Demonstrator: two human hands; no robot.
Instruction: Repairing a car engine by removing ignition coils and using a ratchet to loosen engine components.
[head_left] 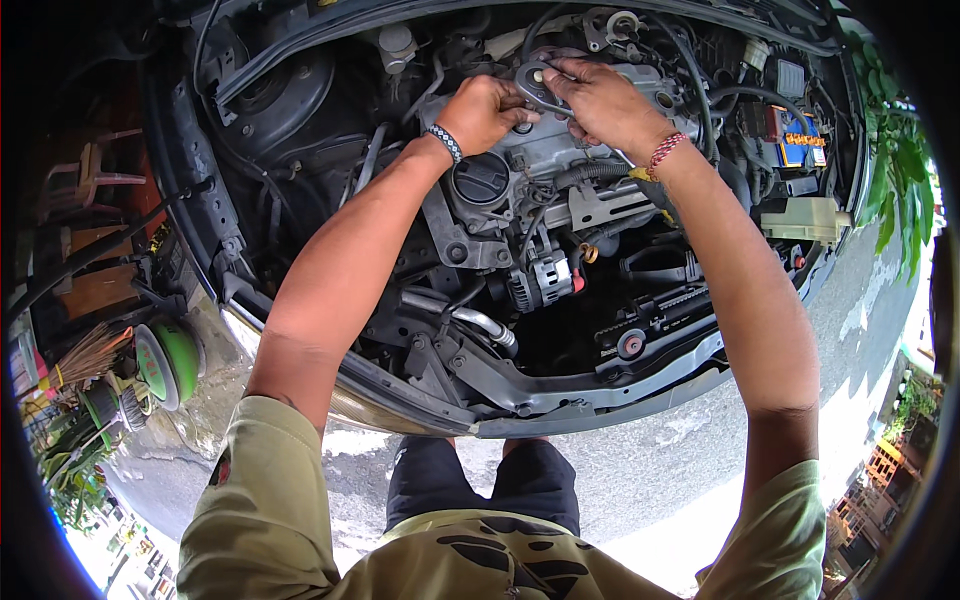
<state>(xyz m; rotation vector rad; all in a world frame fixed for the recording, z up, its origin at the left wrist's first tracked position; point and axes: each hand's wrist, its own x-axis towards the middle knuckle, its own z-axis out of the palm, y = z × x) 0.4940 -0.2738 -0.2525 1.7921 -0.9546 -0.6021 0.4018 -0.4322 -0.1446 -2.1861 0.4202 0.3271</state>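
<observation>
A: Head view. Where's your piece?
B: Round-headed grey tool (533, 88), ratchet-like. Beyond the round black cap (481, 180) and to its right, over the grey engine cover (548, 152).
A: Your fingers?
B: Right hand (610, 105), well right of the cap: fingers curled round the tool, holding it. Left hand (485, 112), just beyond the cap: fingers bunched narrow by the tool's edge. Whether they pinch anything, can't tell.
A: How far along are you?
B: Mid-job, I'd judge. Access done: engine exposed, tool up at the cover. Its seat is hidden under your hands; can't tell if any fastener has turned.
A: Left to do?
B: Probably the turning, then lifting the tool clear. Alternator (541, 282), nearer you than the cap, and battery (797, 138), far right of it: no hand on either.
</observation>
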